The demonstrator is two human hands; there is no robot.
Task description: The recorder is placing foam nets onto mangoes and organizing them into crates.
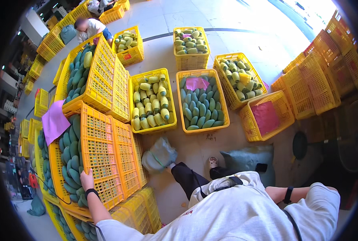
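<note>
My left hand (87,179) is closed over the upper rim of an orange-yellow plastic crate (100,148) stacked at my left. Its fingertips are partly hidden on the inner side, close to the mangoes. Green mangoes (70,160) fill that crate, and a pink-purple paper sheet (55,121) lies over its far end. My right forearm, with a black wristband (288,195), bends in toward my body. The right hand itself is hidden behind my shirt.
On the floor ahead stand a crate of net-wrapped mangoes (152,100), a crate of bare green mangoes (203,105) and a crate with pink paper (266,117). A translucent bag (159,154) and a green sack (247,160) lie near my feet. Another person (92,30) bends down beyond the stacks.
</note>
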